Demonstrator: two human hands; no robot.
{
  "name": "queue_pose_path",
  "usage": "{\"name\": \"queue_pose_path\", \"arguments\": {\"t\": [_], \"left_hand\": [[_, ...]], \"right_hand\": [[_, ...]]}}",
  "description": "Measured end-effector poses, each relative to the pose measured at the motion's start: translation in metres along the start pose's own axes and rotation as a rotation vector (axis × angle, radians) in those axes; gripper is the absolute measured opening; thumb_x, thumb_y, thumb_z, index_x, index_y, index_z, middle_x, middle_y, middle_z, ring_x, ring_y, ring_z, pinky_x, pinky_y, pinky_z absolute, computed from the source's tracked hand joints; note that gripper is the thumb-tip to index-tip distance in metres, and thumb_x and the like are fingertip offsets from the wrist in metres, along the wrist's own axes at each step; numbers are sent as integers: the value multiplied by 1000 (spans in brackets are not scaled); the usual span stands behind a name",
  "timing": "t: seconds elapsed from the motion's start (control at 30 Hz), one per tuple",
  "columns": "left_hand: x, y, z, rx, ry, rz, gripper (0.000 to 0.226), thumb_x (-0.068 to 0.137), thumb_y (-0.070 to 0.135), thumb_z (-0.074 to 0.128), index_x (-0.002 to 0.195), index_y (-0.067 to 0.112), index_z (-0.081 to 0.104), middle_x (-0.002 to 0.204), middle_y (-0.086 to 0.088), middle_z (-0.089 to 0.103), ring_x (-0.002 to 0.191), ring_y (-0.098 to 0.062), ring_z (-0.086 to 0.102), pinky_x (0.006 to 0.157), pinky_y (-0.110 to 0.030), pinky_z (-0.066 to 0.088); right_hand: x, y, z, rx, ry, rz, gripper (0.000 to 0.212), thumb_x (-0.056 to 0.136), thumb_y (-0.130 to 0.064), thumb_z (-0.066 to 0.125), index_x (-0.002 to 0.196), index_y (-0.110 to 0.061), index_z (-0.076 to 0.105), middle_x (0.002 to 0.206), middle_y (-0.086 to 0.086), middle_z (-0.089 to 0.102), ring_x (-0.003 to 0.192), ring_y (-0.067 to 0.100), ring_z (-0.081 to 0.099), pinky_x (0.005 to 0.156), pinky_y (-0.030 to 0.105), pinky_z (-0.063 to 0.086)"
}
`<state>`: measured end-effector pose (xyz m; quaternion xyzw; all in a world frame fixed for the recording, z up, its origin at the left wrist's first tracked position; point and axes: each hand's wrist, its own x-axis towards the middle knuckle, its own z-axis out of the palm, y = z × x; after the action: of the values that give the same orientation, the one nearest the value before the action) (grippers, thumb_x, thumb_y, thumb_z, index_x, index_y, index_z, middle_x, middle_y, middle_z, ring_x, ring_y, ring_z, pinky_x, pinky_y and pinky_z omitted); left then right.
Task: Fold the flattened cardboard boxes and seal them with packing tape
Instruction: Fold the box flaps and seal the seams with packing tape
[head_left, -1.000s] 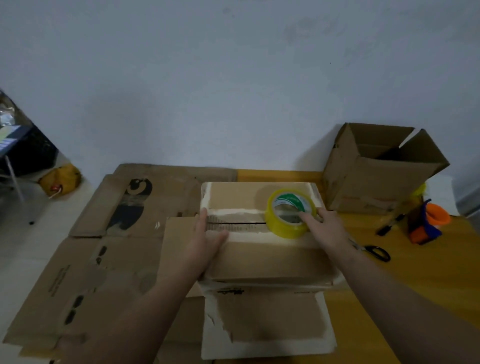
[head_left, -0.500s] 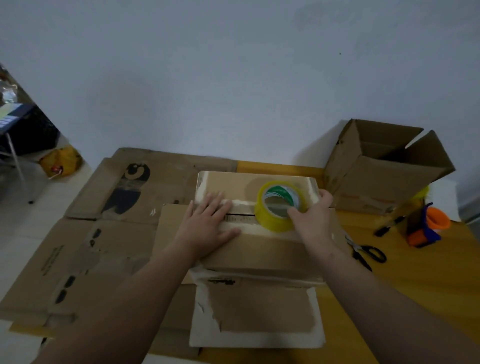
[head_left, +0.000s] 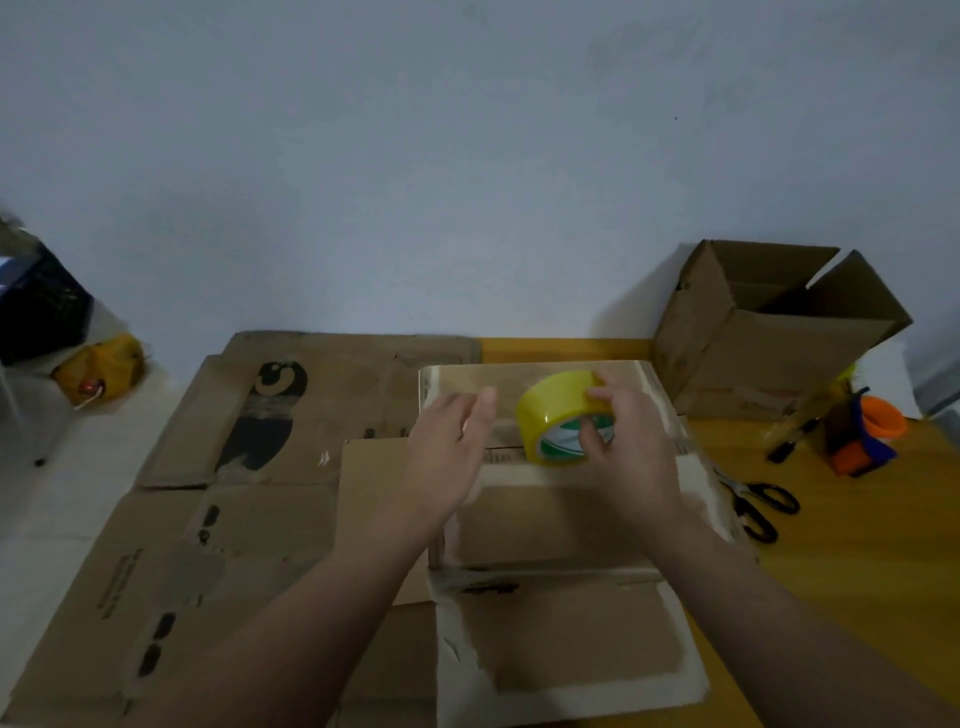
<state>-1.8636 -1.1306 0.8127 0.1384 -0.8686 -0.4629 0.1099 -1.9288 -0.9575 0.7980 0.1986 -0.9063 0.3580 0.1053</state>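
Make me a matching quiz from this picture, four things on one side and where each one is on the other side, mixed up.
Things:
1. tape roll
2. scissors
3. open box
4. yellow bag

Places:
A. on the floor, far left
B. gripped by the right hand
C. flat on the table, right of the folded box
D. standing at the table's back right

Pairs: 1-B, 2-C, 3-D, 4-A

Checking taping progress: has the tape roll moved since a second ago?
Yes: the right hand tipped the tape roll up from flat on the box.
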Motion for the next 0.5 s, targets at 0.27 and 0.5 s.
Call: {"name": "queue_pose_path", "arguments": {"t": [0.27, 0.5], "left_hand": [[12, 33, 14, -443, -102, -416, 21, 88, 32, 67, 82, 12, 62, 83, -7, 60, 77, -20, 58, 71, -36, 51], [11, 16, -7, -340, 25, -280, 18, 91, 17, 62, 76, 9, 55, 83, -13, 59, 84, -31, 60, 80, -47, 55]], "right_hand": [[-10, -9, 6, -130, 89, -141, 59, 74, -17, 82, 125, -3, 57, 119, 15, 62, 108, 34, 58, 83, 44, 51], [6, 14, 3, 237, -290, 309, 62, 82, -40, 74, 136, -22, 47, 136, 1, 48, 128, 23, 43, 103, 41, 41]]}}
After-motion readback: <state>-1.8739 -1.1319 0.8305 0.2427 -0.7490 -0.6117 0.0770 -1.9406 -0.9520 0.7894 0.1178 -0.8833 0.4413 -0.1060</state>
